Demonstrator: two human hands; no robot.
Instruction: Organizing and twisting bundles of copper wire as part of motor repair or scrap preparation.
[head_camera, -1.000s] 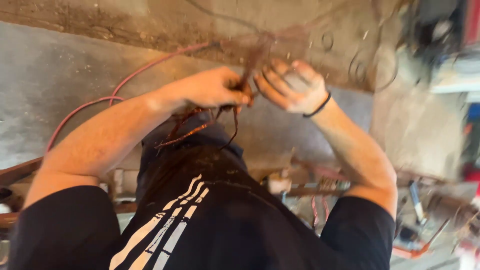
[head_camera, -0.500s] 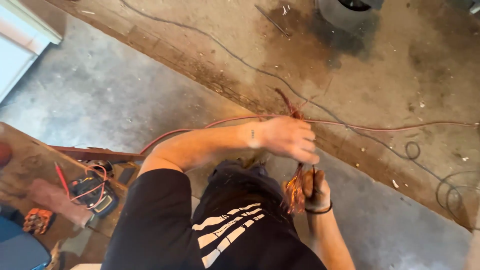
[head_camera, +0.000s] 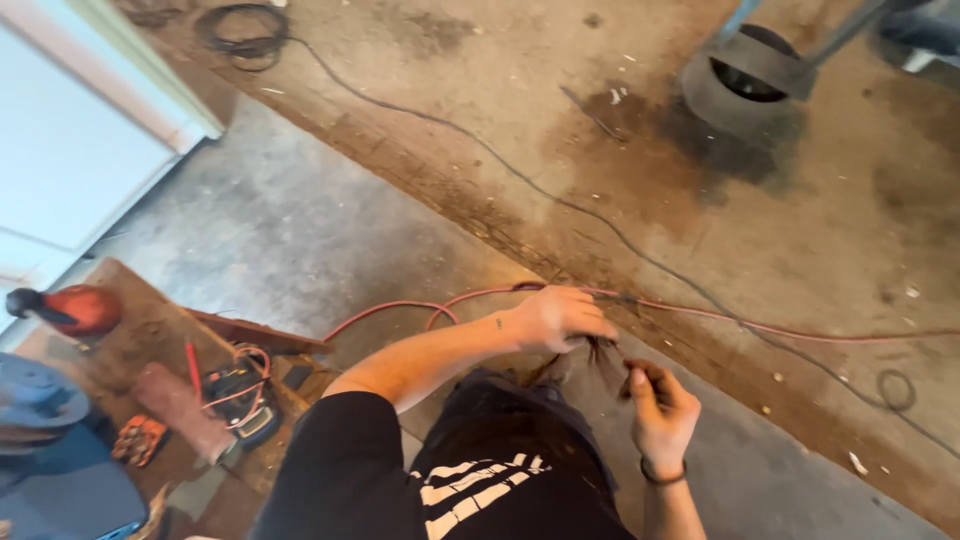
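My left hand (head_camera: 560, 318) reaches across from the left, fingers curled over a small tangle of thin dark and copper-coloured wires (head_camera: 600, 352). My right hand (head_camera: 660, 408), with a black band on its wrist, sits just below and to the right and pinches the lower strands of the same tangle. The wires hang between the two hands, above my black shorts with white stripes (head_camera: 500, 470). A red cable (head_camera: 400, 305) runs along the floor behind my left hand.
A thin black cable (head_camera: 480, 150) crosses the stained concrete floor. A dark tyre (head_camera: 745, 85) lies at the top right. At the left, a wooden board (head_camera: 150, 330) carries a red tool (head_camera: 80, 308), a small meter with red leads (head_camera: 240, 395) and an orange part (head_camera: 140, 438). A white door (head_camera: 70, 150) stands beyond.
The view has swung left and now takes in more floor. My hands have drawn apart, the right one dropping below the left, still on the wires.
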